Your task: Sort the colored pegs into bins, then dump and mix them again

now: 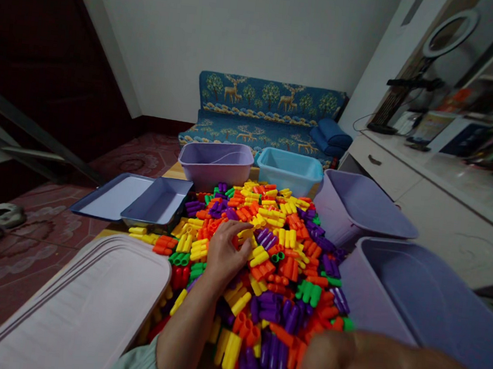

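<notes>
A big heap of plastic toy building pieces (277, 308), shaped like joined tubes in yellow, orange, purple, green and red, covers the table. My left hand (227, 250) reaches over the middle of the heap. Its thumb and forefinger are apart, and yellow and orange pieces show in the gap; no piece is plainly gripped. At the lower right, close to the camera, my right hand (368, 367) is large and blurred. It hides the heap's near right corner and part of a purple bin; its fingers cannot be made out clearly.
Purple bins (215, 169) (348, 219) (377, 280) and a light blue bin (289, 174) edge the heap at the back and right. An opened dark blue tin (156, 201) and stacked pale lids (97, 304) lie left. Behind stands a patterned sofa (261, 127); a white cabinet (439, 193) is right.
</notes>
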Tool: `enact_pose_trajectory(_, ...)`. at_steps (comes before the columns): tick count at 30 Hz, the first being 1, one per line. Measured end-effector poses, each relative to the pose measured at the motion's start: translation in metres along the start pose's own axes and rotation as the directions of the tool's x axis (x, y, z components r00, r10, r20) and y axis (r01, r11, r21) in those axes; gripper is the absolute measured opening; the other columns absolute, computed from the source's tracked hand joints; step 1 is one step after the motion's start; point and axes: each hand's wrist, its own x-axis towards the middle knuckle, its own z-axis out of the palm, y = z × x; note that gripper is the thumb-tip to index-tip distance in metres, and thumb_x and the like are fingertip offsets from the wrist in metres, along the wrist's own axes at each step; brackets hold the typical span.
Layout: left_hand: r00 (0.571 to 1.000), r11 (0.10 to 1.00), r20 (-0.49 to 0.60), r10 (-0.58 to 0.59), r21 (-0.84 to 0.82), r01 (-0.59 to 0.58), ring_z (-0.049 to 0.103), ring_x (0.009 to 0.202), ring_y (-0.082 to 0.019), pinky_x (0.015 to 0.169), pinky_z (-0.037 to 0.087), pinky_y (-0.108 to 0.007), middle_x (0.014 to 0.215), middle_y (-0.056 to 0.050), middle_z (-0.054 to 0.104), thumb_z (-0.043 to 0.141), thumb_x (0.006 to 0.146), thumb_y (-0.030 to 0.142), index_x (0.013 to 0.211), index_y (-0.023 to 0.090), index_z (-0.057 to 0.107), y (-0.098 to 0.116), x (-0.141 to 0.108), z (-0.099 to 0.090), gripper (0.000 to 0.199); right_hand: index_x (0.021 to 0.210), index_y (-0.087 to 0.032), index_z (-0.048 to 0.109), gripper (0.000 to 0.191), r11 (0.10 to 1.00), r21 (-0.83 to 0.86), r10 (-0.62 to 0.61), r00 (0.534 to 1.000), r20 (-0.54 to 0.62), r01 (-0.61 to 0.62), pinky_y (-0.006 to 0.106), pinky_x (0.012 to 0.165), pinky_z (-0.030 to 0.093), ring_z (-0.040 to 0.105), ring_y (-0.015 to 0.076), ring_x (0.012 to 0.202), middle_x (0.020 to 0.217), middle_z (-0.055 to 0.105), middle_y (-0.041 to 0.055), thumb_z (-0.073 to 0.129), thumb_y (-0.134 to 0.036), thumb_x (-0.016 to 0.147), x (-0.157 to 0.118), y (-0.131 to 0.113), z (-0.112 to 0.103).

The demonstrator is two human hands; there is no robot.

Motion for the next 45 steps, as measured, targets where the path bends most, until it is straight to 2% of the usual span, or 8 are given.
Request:
enact_pose_trajectory(4, 0.999, 0.998, -0.043, -0.017, -0.064, 0.014, 0.066, 0.090, -0.019, 0.083, 0.053, -0.032, 0.095, -0.006, 0.070, 0.064, 0.077, 0.017, 0.095, 0.020, 0.072, 0.000, 0.001, 0.000, 0.020, 0.097, -0.037, 0.069, 0.026, 0.995, -0.099, -0.009, 0.984, -0.177, -0.008, 0.037, 0.076, 0.052, 0.066, 0.0206, 0.083, 0.086, 0.070, 0.0032, 0.052, -0.055, 0.087, 0.056, 0.031, 0.000)
enact_pose_trajectory(6, 0.998, 0.997, -0.058, -0.031, -0.073, 0.026, 0.067, 0.088, -0.019, 0.082, 0.053, -0.032, 0.094, -0.006, 0.071, 0.066, 0.078, 0.019, 0.094, 0.019, 0.072, 0.000, 0.001, -0.001, 0.017, 0.094, -0.029, 0.069, 0.017, 0.948, -0.281, 0.048, 0.938, -0.344, -0.152, 0.036, 0.076, 0.051, 0.066, 0.0208, 0.081, 0.092, 0.072, 0.0046, 0.057, -0.039, 0.086, 0.074, 0.058, 0.006)
enact_pose_trajectory(12, 0.998, 0.998, -0.061, -0.011, -0.059, 0.008, 0.068, 0.083, -0.018, 0.078, 0.054, -0.032, 0.088, -0.006, 0.072, 0.062, 0.083, 0.023, 0.088, 0.019, 0.072, -0.005, 0.001, -0.002, 0.012, 0.098, -0.024, 0.071, 0.024, 0.764, -0.538, 0.326, 0.933, -0.155, -0.357, 0.027, 0.063, 0.046, 0.065, 0.0154, 0.068, 0.097, 0.072, 0.0037, 0.067, -0.021, 0.074, 0.083, 0.120, 0.012)
enact_pose_trajectory(18, 0.998, 0.999, -0.070, -0.004, -0.034, 0.001, 0.068, 0.083, -0.018, 0.078, 0.054, -0.031, 0.087, -0.005, 0.073, 0.059, 0.084, 0.024, 0.087, 0.019, 0.072, -0.006, 0.001, -0.001, 0.013, 0.092, -0.028, 0.072, 0.025, 0.690, -0.602, 0.442, 0.893, -0.088, -0.401, 0.025, 0.060, 0.041, 0.067, 0.0170, 0.071, 0.077, 0.073, -0.0021, 0.068, -0.015, 0.071, 0.083, 0.123, 0.017)
enact_pose_trajectory(24, 0.997, 1.000, -0.070, 0.010, 0.003, -0.010, 0.068, 0.080, -0.018, 0.078, 0.051, -0.032, 0.085, -0.004, 0.074, 0.059, 0.087, 0.029, 0.084, 0.020, 0.073, -0.003, 0.001, -0.004, 0.017, 0.115, -0.025, 0.068, 0.044, 0.618, -0.717, 0.430, 0.902, -0.032, -0.321, 0.033, 0.077, 0.049, 0.068, 0.0253, 0.099, 0.114, 0.069, 0.0075, 0.068, -0.017, 0.071, 0.087, 0.135, 0.040)
enact_pose_trajectory(35, 0.980, 0.985, 0.164, 0.112, 0.112, -0.131, 0.064, 0.098, -0.024, 0.089, 0.046, -0.039, 0.101, -0.006, 0.074, 0.063, 0.085, 0.033, 0.103, 0.023, 0.074, 0.009, 0.000, -0.009, 0.023, 0.123, -0.019, 0.063, 0.042, 0.745, -0.556, 0.370, 0.922, -0.116, -0.369, 0.035, 0.084, 0.051, 0.068, 0.0232, 0.094, 0.107, 0.071, 0.0105, 0.057, -0.020, 0.081, 0.096, 0.142, 0.058)
enact_pose_trajectory(41, 0.981, 0.991, 0.169, 0.095, 0.079, -0.110, 0.062, 0.096, -0.024, 0.087, 0.046, -0.039, 0.098, -0.006, 0.074, 0.062, 0.081, 0.022, 0.107, 0.021, 0.072, 0.006, -0.001, -0.008, 0.028, 0.111, -0.019, 0.067, 0.031, 0.921, -0.141, 0.321, 0.911, -0.259, -0.364, 0.029, 0.074, 0.052, 0.066, 0.0159, 0.076, 0.100, 0.072, 0.0060, 0.056, -0.023, 0.082, 0.099, 0.151, 0.069)
enact_pose_trajectory(45, 0.985, 0.994, 0.147, 0.087, 0.050, -0.096, 0.063, 0.095, -0.023, 0.088, 0.047, -0.037, 0.097, -0.006, 0.073, 0.061, 0.080, 0.019, 0.102, 0.019, 0.073, 0.000, -0.001, -0.004, 0.025, 0.106, -0.017, 0.068, 0.025, 0.921, -0.203, 0.258, 0.911, -0.323, -0.333, 0.032, 0.080, 0.051, 0.066, 0.0185, 0.084, 0.104, 0.070, 0.0089, 0.056, -0.025, 0.085, 0.099, 0.156, 0.069)
